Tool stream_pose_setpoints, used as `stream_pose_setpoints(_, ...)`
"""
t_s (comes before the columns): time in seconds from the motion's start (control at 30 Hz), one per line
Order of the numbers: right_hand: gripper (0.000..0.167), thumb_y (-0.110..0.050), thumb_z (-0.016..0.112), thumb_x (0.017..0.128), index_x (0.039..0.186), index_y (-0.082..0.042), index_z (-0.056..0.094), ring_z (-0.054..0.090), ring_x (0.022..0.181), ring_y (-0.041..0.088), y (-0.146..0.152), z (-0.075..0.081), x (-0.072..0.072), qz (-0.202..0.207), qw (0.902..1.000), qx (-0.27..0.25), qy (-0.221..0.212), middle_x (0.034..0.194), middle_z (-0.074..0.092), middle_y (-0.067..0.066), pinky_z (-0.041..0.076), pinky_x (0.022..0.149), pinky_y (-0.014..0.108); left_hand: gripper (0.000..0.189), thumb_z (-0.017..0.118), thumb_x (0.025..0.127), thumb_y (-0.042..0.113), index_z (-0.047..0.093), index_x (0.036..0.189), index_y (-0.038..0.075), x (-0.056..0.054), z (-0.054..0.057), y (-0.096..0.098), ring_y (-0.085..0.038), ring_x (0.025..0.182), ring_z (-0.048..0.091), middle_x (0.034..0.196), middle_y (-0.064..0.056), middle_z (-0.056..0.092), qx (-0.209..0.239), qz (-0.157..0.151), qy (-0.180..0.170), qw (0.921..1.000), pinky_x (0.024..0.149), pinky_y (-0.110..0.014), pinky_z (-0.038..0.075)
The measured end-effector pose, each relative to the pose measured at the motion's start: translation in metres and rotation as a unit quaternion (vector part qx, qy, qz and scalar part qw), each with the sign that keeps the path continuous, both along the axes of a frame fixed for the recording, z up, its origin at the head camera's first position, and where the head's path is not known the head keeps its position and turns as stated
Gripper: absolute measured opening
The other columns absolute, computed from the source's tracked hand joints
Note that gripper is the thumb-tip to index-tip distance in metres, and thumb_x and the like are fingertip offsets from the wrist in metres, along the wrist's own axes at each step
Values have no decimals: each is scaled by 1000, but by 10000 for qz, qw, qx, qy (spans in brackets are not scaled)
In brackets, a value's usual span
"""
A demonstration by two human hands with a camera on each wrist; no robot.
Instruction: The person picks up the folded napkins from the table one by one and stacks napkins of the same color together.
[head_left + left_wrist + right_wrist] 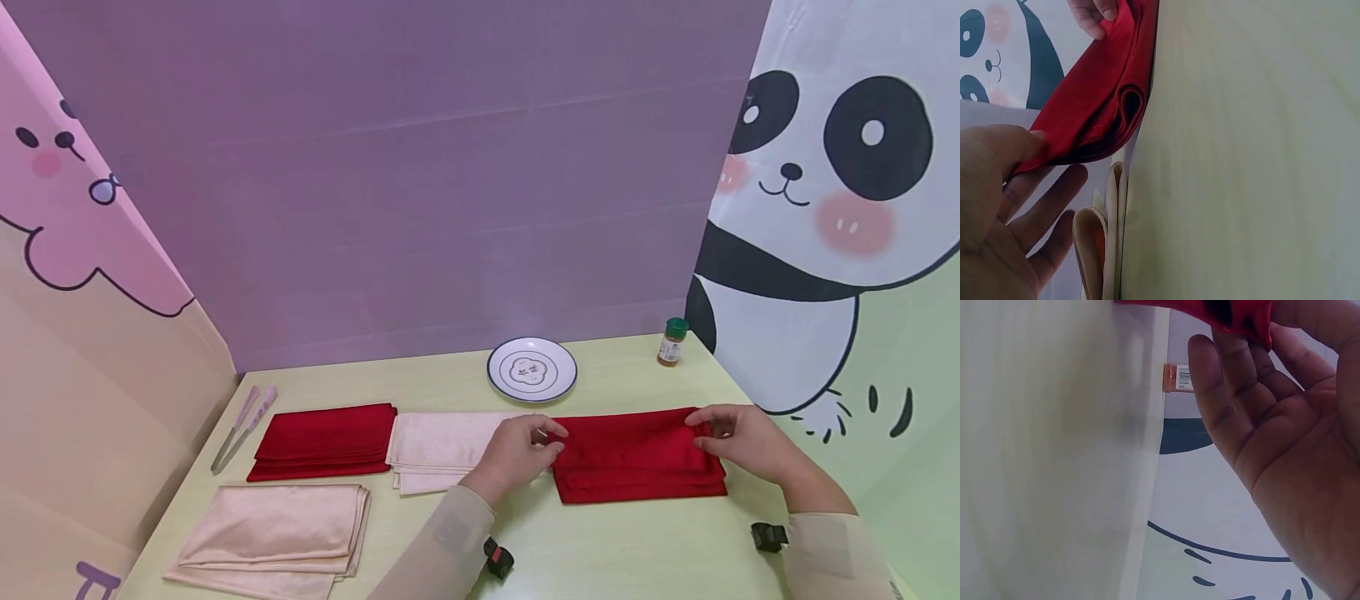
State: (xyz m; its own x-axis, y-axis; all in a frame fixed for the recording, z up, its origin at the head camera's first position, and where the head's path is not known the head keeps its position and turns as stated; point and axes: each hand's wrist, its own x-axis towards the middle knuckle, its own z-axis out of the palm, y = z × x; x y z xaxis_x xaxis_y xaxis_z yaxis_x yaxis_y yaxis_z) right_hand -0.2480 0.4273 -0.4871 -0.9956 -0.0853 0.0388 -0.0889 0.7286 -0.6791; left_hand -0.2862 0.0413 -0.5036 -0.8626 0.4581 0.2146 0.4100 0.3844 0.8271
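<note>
A folded red cloth [637, 458] lies at the right of the table in the head view, its layers showing along the front edge. My left hand [519, 454] pinches its left end between thumb and index finger; in the left wrist view the other fingers spread below the red cloth [1094, 103]. At the opposite end, my right hand [738, 440] pinches the cloth's right edge. The right wrist view shows only a piece of the red cloth [1235, 314] in the fingers. Just left of it lies a folded pale pink cloth [442, 442], partly hidden behind my left hand.
Another folded red cloth [326, 440] and a beige-pink folded cloth [273, 525] lie on the left. Tongs [243, 429] rest near the left edge. A white plate [532, 367] with a blue rim and a green-capped jar [672, 342] stand toward the back wall.
</note>
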Motion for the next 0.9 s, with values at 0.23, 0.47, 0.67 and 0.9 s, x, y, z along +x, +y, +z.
stream_pose_setpoints(0.23,41,-8,82,90,129,-5,69,59,95,28,-1,0,0,6,9999,-68,-112,115,66,14,57,65,29,24,80,93,13,74,114,24,1,0,2,-3,75,65,100,10,69,138,-83,-332,9993,67,-23,56)
stream_pose_setpoints(0.47,47,-8,83,89,133,-4,66,62,101,30,-3,1,0,86,9997,-209,-92,126,63,20,59,69,30,31,81,92,13,69,118,25,2,0,3,-2,75,66,109,8,65,235,-119,-270,9993,66,-23,57)
stream_pose_setpoints(0.67,49,-6,83,88,134,-5,65,64,100,30,-4,2,1,127,9993,-319,-136,128,61,21,60,69,31,32,81,93,12,68,119,26,3,0,3,-3,73,65,110,6,63,302,-26,-193,9994,64,-23,56)
stream_pose_setpoints(0.9,52,-3,83,87,135,-3,64,64,97,30,-4,5,1,195,9985,-471,-174,127,60,22,61,68,33,32,80,94,11,68,119,26,2,-2,4,-6,71,62,107,2,62,377,129,-175,9991,60,-24,56)
